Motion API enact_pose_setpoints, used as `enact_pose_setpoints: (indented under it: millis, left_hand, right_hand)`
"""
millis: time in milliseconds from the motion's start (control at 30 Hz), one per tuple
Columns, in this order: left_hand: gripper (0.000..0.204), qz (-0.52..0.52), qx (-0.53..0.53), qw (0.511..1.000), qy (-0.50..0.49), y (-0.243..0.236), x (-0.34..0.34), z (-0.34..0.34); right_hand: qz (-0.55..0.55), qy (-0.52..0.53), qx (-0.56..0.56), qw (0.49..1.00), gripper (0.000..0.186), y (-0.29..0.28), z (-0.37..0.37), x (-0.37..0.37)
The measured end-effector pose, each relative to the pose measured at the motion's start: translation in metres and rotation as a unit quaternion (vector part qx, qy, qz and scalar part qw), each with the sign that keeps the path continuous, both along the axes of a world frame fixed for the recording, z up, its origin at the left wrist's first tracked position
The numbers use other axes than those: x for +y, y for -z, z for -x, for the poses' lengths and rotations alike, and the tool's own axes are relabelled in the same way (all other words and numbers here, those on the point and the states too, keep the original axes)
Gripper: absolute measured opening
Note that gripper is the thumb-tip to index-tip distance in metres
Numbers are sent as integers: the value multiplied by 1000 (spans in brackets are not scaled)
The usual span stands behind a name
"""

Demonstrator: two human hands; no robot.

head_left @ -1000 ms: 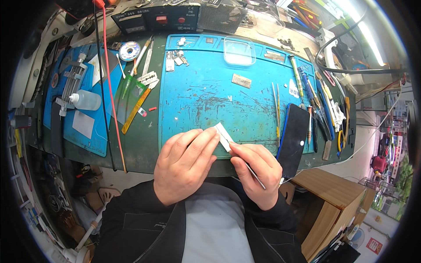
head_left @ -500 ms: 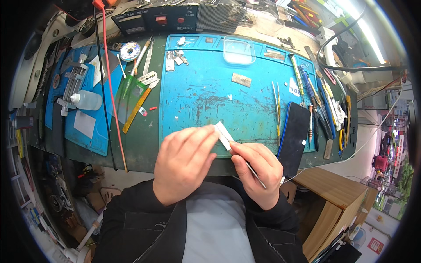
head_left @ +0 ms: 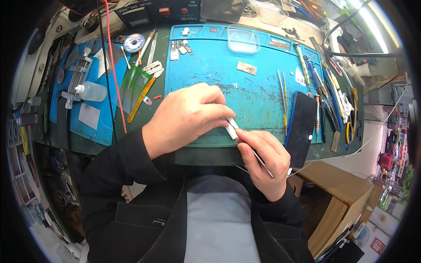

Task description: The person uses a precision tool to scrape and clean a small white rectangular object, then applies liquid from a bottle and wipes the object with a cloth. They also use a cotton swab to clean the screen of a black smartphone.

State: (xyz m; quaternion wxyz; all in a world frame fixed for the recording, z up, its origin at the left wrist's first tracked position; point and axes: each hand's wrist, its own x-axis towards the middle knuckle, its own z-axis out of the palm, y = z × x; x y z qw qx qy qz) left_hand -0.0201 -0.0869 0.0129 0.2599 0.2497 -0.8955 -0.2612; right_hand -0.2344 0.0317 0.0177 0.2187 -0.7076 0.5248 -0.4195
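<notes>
The left hand (head_left: 190,115) has swung round: half a second ago it lay blurred beside the white strip (head_left: 232,131), fingers nearly straight; now its wrist is raised and its fingers bend, thumb and fingertips drawn together at the strip's far end. Whether they grip the strip or a small piece on it, I cannot tell. The right hand (head_left: 267,163) has kept its pose, closed round a thin rod (head_left: 264,165), fingertips at the strip's near end. The strip is over the near part of the blue mat (head_left: 197,72), left of the phone (head_left: 302,122); contact with the mat is unclear. Both hands now seem engaged on it, the right probably steadying, the left doing the finer work.
</notes>
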Motion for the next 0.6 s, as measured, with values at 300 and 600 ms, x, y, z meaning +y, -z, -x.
enact_pose_setpoints:
  millis: [300, 600]
  left_hand:
    - [24, -14, 5, 1000, 20, 4, -7, -1]
    - [24, -11, 4, 1000, 19, 2, -7, 0]
  right_hand:
    - [-6, 1, 2, 1000, 27, -1, 1, 1]
    - [-6, 3, 1, 1000, 25, -2, 1, 2]
